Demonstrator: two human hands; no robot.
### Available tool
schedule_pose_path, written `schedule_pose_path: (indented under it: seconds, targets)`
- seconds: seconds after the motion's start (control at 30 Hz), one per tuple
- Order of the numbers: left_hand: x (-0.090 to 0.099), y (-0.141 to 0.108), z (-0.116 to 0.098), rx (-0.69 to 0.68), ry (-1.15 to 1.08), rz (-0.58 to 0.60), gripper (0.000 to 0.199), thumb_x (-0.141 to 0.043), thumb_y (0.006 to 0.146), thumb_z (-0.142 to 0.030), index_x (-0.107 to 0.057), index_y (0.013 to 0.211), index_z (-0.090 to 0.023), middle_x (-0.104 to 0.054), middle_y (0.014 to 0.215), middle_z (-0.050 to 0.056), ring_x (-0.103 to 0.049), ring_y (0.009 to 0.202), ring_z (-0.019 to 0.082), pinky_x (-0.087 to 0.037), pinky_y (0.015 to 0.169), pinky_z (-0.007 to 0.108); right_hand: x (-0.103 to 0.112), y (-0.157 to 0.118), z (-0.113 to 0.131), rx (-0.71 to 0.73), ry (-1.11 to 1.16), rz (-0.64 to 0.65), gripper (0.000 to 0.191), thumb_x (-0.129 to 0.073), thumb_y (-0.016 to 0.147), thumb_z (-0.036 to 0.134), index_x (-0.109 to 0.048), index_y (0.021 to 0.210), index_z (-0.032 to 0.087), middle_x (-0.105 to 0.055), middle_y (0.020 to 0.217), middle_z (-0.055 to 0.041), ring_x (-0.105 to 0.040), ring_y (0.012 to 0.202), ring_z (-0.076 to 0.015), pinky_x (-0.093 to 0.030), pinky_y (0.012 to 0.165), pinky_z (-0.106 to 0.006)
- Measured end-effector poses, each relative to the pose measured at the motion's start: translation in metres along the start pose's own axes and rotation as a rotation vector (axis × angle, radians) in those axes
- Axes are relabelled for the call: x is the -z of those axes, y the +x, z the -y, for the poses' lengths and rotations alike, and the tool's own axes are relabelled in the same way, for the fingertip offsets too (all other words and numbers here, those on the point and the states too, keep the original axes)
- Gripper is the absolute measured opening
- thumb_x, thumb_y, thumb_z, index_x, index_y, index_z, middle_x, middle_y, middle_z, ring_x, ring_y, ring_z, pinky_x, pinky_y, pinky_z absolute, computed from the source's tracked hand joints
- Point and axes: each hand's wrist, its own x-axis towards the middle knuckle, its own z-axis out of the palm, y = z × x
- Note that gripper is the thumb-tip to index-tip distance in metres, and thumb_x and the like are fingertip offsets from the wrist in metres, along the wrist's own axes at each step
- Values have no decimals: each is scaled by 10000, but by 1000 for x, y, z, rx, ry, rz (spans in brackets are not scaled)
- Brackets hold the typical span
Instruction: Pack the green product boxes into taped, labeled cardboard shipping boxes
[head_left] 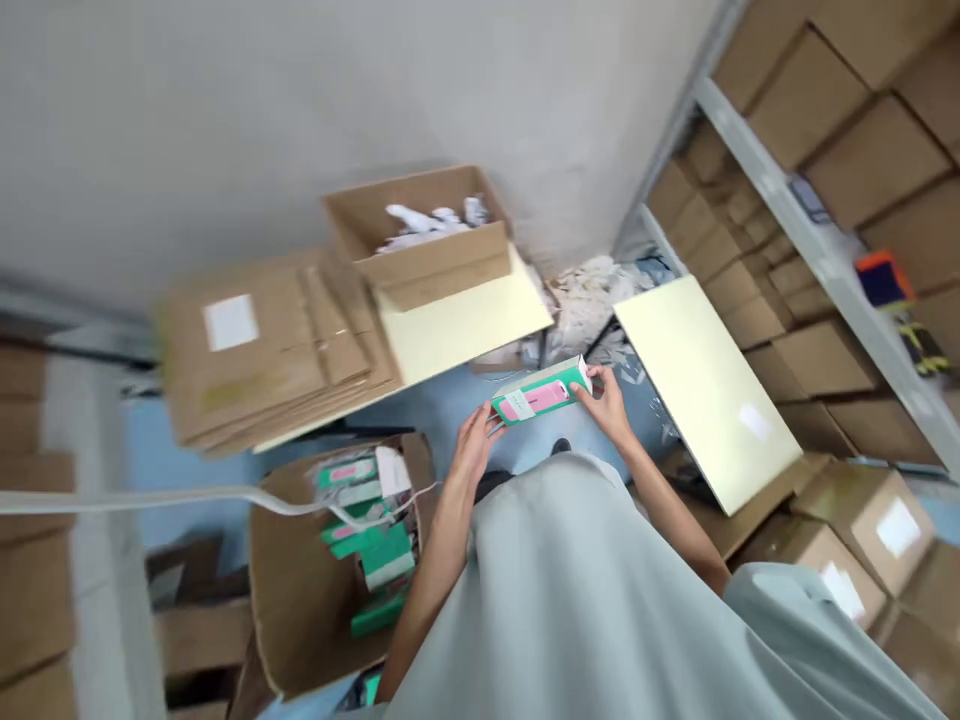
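Note:
A long green box [559, 394] with a pink device pictured on its front is held up in front of my body, slightly tilted. Around its left end are the fingers of my left hand [474, 440]. My right hand [606, 402] pinches the right end, thumb on the printed face, near what looks like a white end flap. Below and to the left, an open carton [292, 590] holds several similar green boxes [386, 555], some with pink pictures.
Flattened cardboard [262, 370] is stacked on a pale table [465, 315], beside an open carton [435, 265] of white wrapped items. A second pale board [705, 380] stands at right. Shelves [832, 240] of cartons line the right; a white cable [187, 497] crosses the left.

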Motion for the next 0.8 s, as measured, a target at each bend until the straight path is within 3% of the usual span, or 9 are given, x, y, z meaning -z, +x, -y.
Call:
schedule_pose_path:
  seconds: [0.13,0.27,0.4,0.47,0.57,0.67,0.8]
  targets:
    - [-111,12,38,40,209,223,612,-928,850,-728,-771,1071,-179,-870,1131,154,-847,1051,298,-695,955,419,102,-2,-23,-49,-28,-318,562,-808,920,728,-638,1187,262,-757,1215,-96,-725,1142,-286,-630,1057,-464]
    - [-184,16,67,173,408,368,510,-850,981,-665,-785,1054,-164,-873,1093,173,-851,1065,313,-699,984,444,164,-12,-42,-136,-75,-530,535,-761,958,719,-660,1209,257,-766,1216,-98,-708,1107,-291,-605,1032,-466]
    - [-240,29,85,462,610,497,364,-802,1079,-504,-816,1081,-139,-873,1083,212,-861,1056,326,-707,991,468,198,-11,-48,-248,-185,-652,481,-777,974,672,-705,1214,262,-786,1271,-124,-691,1175,-339,-573,1117,-532]
    - [-266,40,91,590,663,534,277,-837,1062,-412,-827,1092,-137,-875,1074,217,-868,1040,325,-710,993,459,211,-2,-48,-289,-230,-678,458,-791,982,664,-732,1198,265,-799,1272,-134,-682,1214,-362,-548,1175,-571]
    - [-308,60,95,679,713,566,192,-905,999,-288,-825,1093,-142,-875,1014,195,-879,989,307,-716,972,418,230,22,-47,-280,-264,-708,450,-803,1000,671,-771,1178,259,-797,1360,-161,-668,1342,-384,-520,1239,-585]
    - [-353,80,90,692,754,665,378,-992,893,-198,-810,1224,-184,-884,1067,152,-886,963,290,-723,930,389,247,52,-43,-261,-308,-715,450,-850,994,645,-801,1208,252,-766,1493,-169,-656,1430,-382,-501,1276,-569]
    - [-410,105,75,680,827,870,783,-1070,712,-79,-756,1412,-235,-893,1086,96,-884,942,243,-708,909,311,273,97,-39,-287,-382,-691,453,-834,1033,594,-820,1314,238,-784,1447,-160,-687,1377,-366,-513,1266,-555]
